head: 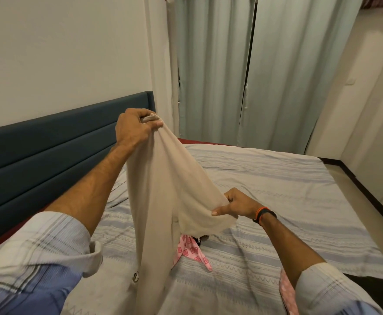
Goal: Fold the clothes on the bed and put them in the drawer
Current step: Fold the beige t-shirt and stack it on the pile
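Two hands lift a beige garment (163, 189) above the bed (265, 189): the left hand (135, 129) grips its top edge high near the headboard (49, 142), the right hand (236, 204) pinches a lower edge. A pink patterned cloth (191, 252) lies on the bed beneath it.

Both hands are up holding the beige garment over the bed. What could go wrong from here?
The beige garment hangs bunched between the left hand and right hand, so a fold may come out crooked. Its lower end drapes over the pink patterned cloth and could drag it along.
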The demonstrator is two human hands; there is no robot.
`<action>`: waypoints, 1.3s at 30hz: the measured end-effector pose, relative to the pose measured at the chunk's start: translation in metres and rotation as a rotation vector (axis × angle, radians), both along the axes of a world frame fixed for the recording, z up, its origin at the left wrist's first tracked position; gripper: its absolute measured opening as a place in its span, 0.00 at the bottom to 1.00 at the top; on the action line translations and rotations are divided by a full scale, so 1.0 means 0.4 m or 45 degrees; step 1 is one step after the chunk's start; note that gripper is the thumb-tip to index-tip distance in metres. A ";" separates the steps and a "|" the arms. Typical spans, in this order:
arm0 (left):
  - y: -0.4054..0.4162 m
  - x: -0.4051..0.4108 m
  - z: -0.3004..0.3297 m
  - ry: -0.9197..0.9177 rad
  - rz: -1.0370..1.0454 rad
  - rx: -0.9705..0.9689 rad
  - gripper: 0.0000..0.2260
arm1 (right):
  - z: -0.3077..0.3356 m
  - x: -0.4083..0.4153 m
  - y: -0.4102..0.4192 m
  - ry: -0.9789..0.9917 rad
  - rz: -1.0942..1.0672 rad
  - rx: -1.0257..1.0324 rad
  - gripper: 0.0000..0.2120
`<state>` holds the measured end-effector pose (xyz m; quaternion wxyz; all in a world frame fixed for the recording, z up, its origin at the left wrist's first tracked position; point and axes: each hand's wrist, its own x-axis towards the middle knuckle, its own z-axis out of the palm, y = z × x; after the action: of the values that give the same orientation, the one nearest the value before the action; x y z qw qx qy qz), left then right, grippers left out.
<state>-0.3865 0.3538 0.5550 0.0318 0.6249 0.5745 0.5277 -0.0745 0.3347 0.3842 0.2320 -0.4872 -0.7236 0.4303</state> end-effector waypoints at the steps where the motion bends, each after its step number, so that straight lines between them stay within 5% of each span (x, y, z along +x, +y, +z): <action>1: 0.001 -0.002 0.001 -0.006 0.001 0.005 0.11 | 0.002 0.005 0.002 0.005 -0.010 0.007 0.12; 7: 0.000 -0.012 0.011 -0.033 -0.002 0.018 0.10 | 0.023 0.023 0.016 0.019 -0.109 0.086 0.24; 12: -0.001 -0.041 0.009 -0.101 0.021 -0.010 0.09 | 0.106 0.047 0.025 -0.039 -0.259 0.277 0.11; 27: 0.030 -0.039 0.048 -0.042 -0.003 -0.024 0.09 | 0.307 0.151 0.021 -0.045 -0.591 0.691 0.06; 32: 0.023 0.000 0.081 0.385 -0.103 -0.001 0.13 | 0.319 0.174 -0.011 -0.336 -0.575 0.668 0.05; 36: 0.019 0.034 0.131 0.246 -0.104 0.211 0.11 | 0.326 0.193 -0.030 -0.127 -0.879 0.798 0.05; 39: 0.011 0.077 0.150 0.459 -0.165 0.143 0.11 | 0.316 0.202 -0.058 -0.285 -0.771 0.641 0.05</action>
<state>-0.3556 0.3583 0.6151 -0.0727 0.7455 0.4992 0.4355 0.0065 0.3116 0.5107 0.3800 -0.6501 -0.6509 0.0965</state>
